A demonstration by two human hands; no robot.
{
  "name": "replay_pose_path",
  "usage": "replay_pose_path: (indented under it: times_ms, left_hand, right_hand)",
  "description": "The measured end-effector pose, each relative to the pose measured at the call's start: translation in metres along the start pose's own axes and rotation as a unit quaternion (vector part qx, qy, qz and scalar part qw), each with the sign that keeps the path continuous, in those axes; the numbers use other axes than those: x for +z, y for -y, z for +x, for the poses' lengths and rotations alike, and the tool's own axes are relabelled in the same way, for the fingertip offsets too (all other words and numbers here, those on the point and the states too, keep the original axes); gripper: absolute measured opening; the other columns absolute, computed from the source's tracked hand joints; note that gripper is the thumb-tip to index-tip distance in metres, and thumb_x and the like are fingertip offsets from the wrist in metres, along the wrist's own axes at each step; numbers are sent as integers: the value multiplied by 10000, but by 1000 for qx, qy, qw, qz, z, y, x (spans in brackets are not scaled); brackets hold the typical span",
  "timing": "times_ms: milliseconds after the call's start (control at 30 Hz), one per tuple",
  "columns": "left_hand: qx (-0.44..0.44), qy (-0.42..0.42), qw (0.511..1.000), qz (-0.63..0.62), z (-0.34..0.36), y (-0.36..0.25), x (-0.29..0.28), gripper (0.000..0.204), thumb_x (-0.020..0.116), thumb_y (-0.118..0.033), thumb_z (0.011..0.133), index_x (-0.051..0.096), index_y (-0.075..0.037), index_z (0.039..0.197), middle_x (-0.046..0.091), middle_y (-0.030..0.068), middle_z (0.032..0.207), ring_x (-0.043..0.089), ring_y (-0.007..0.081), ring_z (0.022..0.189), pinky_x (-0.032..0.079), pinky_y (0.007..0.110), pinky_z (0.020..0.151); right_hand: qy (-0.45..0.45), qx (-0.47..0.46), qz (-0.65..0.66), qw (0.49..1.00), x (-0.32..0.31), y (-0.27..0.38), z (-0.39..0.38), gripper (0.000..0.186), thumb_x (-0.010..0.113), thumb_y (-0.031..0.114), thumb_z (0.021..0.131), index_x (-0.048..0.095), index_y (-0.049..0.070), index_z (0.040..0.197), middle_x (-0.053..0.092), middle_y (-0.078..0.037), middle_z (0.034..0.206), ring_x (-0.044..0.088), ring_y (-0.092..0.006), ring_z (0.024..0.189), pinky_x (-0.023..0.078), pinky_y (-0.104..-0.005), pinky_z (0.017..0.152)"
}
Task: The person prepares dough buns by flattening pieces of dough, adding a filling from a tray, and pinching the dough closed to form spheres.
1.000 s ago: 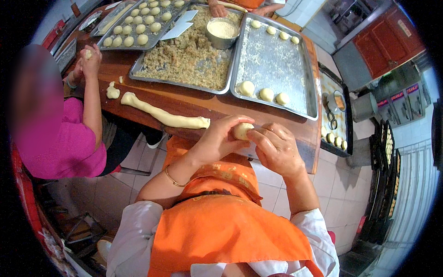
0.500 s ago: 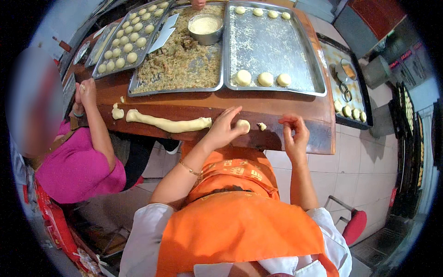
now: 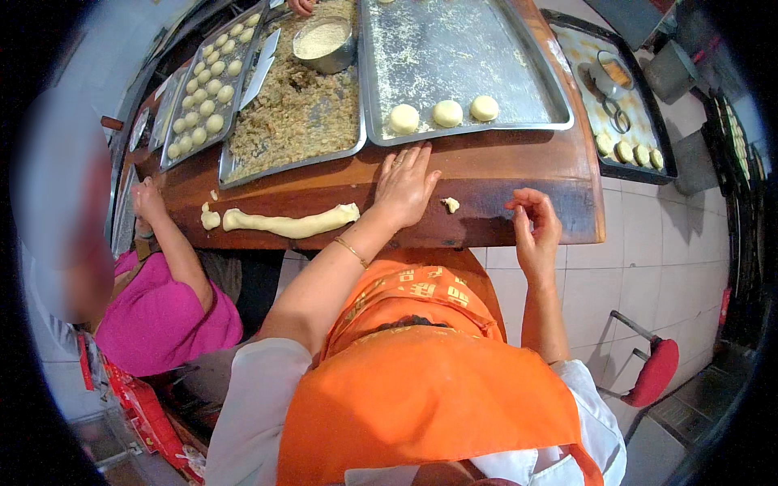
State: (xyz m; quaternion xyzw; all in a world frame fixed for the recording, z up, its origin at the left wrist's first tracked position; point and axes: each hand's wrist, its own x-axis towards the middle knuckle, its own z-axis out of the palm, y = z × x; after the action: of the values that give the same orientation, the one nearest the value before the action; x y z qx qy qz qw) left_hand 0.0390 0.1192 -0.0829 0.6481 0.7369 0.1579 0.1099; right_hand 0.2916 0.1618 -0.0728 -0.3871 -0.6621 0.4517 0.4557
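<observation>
My left hand (image 3: 405, 185) lies palm down on the wooden table (image 3: 502, 174), fingers spread; anything under the palm is hidden. A small scrap of dough (image 3: 450, 204) sits just right of it. My right hand (image 3: 533, 231) hovers at the table's near edge, fingertips pinched together with nothing visible between them. A long roll of dough (image 3: 292, 223) lies left of my left hand, with a small lump (image 3: 210, 217) at its far end. Three round dough balls (image 3: 446, 112) rest on the floured metal tray (image 3: 519, 57) beyond my left hand.
A tray of crumbly filling (image 3: 296, 113) holds a metal bowl (image 3: 322, 40) and a scraper. Further left is a tray of several small balls (image 3: 207, 97). A person in pink (image 3: 162, 308) works at my left. A dark tray with pastries (image 3: 624, 150) and a red stool (image 3: 652, 368) are on the right.
My hands came apart from the dough ball they held. The left hand went down flat onto the table; the right lifted off the table to its near edge.
</observation>
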Motion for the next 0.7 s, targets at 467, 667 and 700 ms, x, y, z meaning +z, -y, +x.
replay_pose_path:
  times_ms: [467,667,700]
  left_hand:
    - [-15,36,998,40,5,-2,3,592,439,-392,1038,369,-45,1512,360,199,1564,299,352,1469,183,549,1195]
    - [-50,66,830,-551,-4,40,-6,610,355,-411,1064,267,-92,1576,335,159,1587,260,316,1498,151,435,1232]
    - [-35,60,870,-488,-14,37,-6,634,406,-406,1049,264,-76,1572,352,170,1567,281,327,1481,183,439,1221]
  right_hand:
    - [20,17,-6,1000,-2,-5,-3,155,554,-43,944,634,-10,1072,695,-68,928,653,-110,857,508,-249,764]
    - [18,-4,-9,1000,-4,6,-12,154,559,-46,938,636,-16,1067,696,-73,909,658,-114,823,514,-252,733]
    - [20,6,-13,1000,-6,7,-14,154,561,-47,937,637,-16,1067,696,-74,905,663,-118,821,516,-254,731]
